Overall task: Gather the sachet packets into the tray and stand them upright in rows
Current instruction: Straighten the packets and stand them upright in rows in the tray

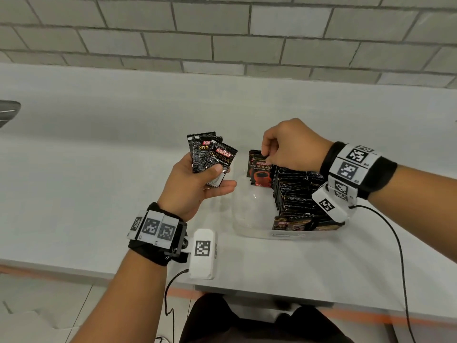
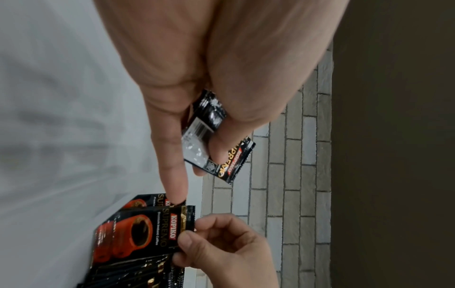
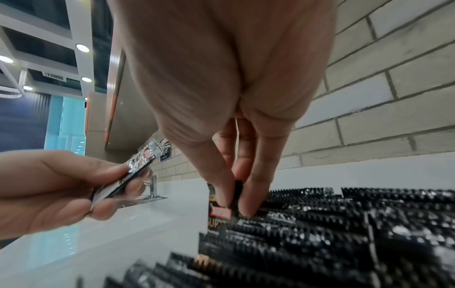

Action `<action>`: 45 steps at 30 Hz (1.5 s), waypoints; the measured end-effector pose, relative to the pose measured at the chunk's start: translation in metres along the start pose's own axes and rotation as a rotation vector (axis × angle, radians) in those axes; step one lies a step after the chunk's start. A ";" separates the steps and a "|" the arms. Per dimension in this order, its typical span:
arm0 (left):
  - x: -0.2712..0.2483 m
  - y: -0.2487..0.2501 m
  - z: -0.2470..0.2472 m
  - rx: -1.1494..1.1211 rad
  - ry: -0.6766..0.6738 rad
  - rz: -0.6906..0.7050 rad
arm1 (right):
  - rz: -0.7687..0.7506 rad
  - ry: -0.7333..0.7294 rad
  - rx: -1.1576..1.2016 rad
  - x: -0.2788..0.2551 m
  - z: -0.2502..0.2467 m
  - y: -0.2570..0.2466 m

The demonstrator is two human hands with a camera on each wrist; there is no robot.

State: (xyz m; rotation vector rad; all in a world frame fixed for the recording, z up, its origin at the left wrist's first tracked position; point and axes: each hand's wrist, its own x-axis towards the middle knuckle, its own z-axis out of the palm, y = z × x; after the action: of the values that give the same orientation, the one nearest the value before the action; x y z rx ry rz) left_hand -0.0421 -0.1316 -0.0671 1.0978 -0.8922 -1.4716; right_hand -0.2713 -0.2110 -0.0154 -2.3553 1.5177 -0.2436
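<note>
Glossy foil Kopiko sachets (image 1: pixel 212 157) look light, floppy, slippery; left hand (image 1: pixel 195 184) clasps a fan, right hand (image 1: pixel 289 144) pinches one upright sachet (image 1: pixel 262 169) by its top seam.

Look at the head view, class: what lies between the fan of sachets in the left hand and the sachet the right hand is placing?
Only bare white counter. It separates the fan of sachets from the placed sachet.

Sachet packets (image 1: pixel 296 191) — glossy black foil with serrated edges; tray (image 1: pixel 249 214) at 9 o'clock of them — clear, smooth plastic. Counter (image 1: pixel 99 157): smooth white, faintly reflective. Wall (image 1: pixel 222 33) at 12 o'clock: matt grey brick.
</note>
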 end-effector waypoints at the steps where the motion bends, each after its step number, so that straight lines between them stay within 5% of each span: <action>1: 0.000 0.000 0.000 0.004 0.001 -0.001 | -0.012 0.011 -0.007 0.000 -0.001 0.000; 15: 0.001 0.003 0.009 0.007 -0.009 -0.037 | -0.015 -0.064 -0.074 0.000 0.003 0.009; 22: -0.002 0.004 0.021 0.042 -0.125 -0.051 | -0.024 0.107 0.292 -0.012 -0.021 -0.011; 32: -0.007 0.006 0.029 -0.067 -0.176 -0.087 | 0.027 -0.035 0.486 -0.020 -0.020 -0.011; 38: -0.002 0.003 0.018 -0.060 -0.053 -0.075 | -0.090 0.248 0.543 -0.025 -0.031 -0.014; 42: -0.006 0.006 0.022 -0.028 -0.108 -0.099 | -0.280 0.086 0.844 -0.033 -0.033 -0.019; 45: -0.009 0.008 0.028 -0.025 -0.197 -0.111 | -0.262 0.019 0.689 -0.033 -0.026 -0.020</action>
State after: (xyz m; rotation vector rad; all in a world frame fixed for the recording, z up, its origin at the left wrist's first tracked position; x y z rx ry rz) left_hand -0.0659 -0.1244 -0.0493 1.0095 -0.9584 -1.7001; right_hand -0.2764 -0.1780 0.0173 -1.9666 0.9133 -0.7228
